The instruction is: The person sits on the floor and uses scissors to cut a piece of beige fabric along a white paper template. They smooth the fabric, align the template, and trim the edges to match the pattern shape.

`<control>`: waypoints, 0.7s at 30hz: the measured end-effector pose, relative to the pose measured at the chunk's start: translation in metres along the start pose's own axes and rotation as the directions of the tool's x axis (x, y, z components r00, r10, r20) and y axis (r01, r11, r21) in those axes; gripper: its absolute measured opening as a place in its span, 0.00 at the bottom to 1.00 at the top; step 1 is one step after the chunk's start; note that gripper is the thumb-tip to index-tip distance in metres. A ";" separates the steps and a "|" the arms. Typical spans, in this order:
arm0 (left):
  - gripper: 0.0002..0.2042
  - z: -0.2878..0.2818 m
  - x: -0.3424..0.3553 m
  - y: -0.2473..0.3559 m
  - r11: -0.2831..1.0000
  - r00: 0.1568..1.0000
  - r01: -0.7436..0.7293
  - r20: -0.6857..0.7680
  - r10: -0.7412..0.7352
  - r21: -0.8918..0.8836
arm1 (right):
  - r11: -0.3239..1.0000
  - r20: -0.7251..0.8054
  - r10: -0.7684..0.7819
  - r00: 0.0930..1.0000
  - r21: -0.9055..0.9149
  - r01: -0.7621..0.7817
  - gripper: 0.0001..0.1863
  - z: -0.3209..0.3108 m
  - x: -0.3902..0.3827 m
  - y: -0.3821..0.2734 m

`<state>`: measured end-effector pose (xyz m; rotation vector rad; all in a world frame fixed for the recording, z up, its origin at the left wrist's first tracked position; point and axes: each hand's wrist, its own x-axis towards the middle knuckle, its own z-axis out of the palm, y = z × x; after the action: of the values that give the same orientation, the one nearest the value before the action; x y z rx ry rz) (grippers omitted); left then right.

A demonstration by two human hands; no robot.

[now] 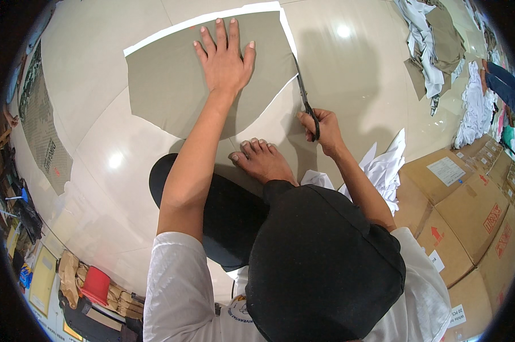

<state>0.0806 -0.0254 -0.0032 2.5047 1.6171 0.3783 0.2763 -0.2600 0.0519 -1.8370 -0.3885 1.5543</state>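
Note:
On the tiled floor lies a large piece of olive-khaki cloth [166, 80], with a curved lower edge. A white layer [206, 20] shows beneath it along its far and right edges; I cannot tell if it is paper or fabric. Spread flat on the cloth's upper middle, my left hand [226, 67] presses down with fingers apart. My right hand [326, 131] grips dark-handled scissors [303, 91] by the loops. The blades point away from me at the cloth's right edge, where a slit meets them; how far they are parted is hard to see.
My bare foot [263, 161] is just below the cloth. White scraps [383, 171] lie beside my right forearm. Cardboard boxes [440, 211] stand at the right. Heaped cloth [428, 51] lies far right, near another person's leg [505, 85]. A printed grey-brown sheet [44, 125] lies left; bags [95, 285] sit lower left.

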 end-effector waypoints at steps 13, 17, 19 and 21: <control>0.38 -0.003 0.000 0.001 1.000 1.000 0.004 0.008 -0.003 -0.021 | 1.000 -0.027 -0.020 0.999 -0.012 0.020 0.22 0.011 0.012 -0.024; 0.38 -0.002 -0.001 -0.001 1.000 1.000 -0.003 -0.006 0.003 -0.006 | 1.000 -0.028 -0.017 0.999 -0.014 0.017 0.21 0.013 0.012 -0.027; 0.38 -0.002 -0.001 0.000 1.000 1.000 0.000 -0.006 0.000 -0.008 | 1.000 -0.028 -0.016 0.999 -0.007 0.016 0.21 0.012 0.013 -0.025; 0.38 -0.002 0.000 0.001 1.000 1.000 0.003 -0.001 -0.003 -0.008 | 1.000 -0.024 -0.018 1.000 -0.004 0.018 0.20 0.011 0.014 -0.024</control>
<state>0.0808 -0.0259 -0.0007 2.4960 1.6168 0.3848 0.2738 -0.2308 0.0569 -1.8487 -0.3965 1.5195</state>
